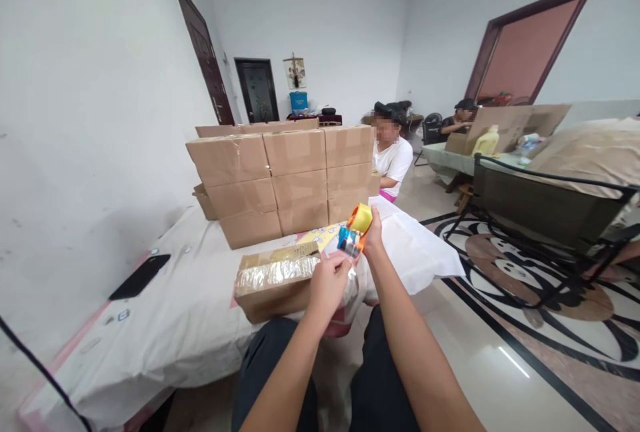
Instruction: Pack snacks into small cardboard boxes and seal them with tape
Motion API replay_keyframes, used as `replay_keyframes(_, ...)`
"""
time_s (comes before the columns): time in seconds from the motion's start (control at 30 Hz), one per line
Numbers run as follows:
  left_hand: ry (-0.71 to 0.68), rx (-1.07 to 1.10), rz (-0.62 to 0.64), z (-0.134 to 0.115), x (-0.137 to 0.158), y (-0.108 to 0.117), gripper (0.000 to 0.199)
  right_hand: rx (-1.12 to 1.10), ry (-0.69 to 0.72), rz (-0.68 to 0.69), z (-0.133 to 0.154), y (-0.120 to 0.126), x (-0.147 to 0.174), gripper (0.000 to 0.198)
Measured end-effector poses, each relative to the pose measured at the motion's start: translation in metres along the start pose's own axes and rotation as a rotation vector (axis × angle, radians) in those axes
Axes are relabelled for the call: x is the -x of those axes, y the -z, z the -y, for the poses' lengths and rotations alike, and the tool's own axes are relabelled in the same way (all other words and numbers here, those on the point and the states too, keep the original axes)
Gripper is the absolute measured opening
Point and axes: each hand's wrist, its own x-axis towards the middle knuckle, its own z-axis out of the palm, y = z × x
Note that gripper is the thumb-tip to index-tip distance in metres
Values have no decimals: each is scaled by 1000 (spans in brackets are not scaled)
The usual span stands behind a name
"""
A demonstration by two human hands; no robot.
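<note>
My right hand is wrapped round a tape dispenser with an orange frame, a blue part and a yellow roll of tape. At the dispenser's lower end, my left hand is closed in a pinch on the clear end of the tape. Just left of that hand lies a cardboard box, its top covered with shiny strips of clear tape. Behind it rises a stack of cardboard boxes, several of them with tape along their faces.
A white sheet covers the low table, and a black flat object lies on its left. Across the stack sits a person in a white shirt. To the right stand a folding chair and another table where a second person sits.
</note>
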Motion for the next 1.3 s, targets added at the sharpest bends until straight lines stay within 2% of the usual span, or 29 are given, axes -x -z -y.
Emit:
replay_keyframes(0.17, 43, -20, -31, -5, 12, 4, 32, -23, -4, -32, 16, 3, 7, 44)
replay_keyframes(0.3, 84, -22, -31, -1, 11, 8, 40, -35, 7, 8, 30, 4, 18, 30)
replay_keyframes(0.4, 89, 10, -31, 7, 9, 12, 48, -26, -54, 104, 40, 4, 26, 30)
replay_keyframes(0.5, 80, 72, -4, 12, 7, 15, 48, -1, -114, 259, 48, 5, 32, 43)
replay_keyframes(0.73, -7, 231, 78, 18, 4, 23, 42, 197, -96, 613, 66, 22, 35, 57)
replay_keyframes(0.87, -48, 274, 81, 24, 1, 29, 41, 312, -48, 698, 72, 27, 41, 51)
replay_keyframes(0.93, -65, 291, 92, 24, 1, 29, 40, 425, -6, 691, 67, 23, 48, 42)
replay_keyframes(1.03, -74, 303, 127, 21, 2, 24, 37, 537, 89, 559, 51, 15, 57, 22)
replay_keyframes(1.2, -45, 328, 148, 14, 6, 21, 36, 501, 230, 348, 33, 11, 55, 32)
replay_keyframes(1.3, -3, 386, 99, 10, 9, 26, 33, 503, 295, 367, 39, 18, 44, 38)
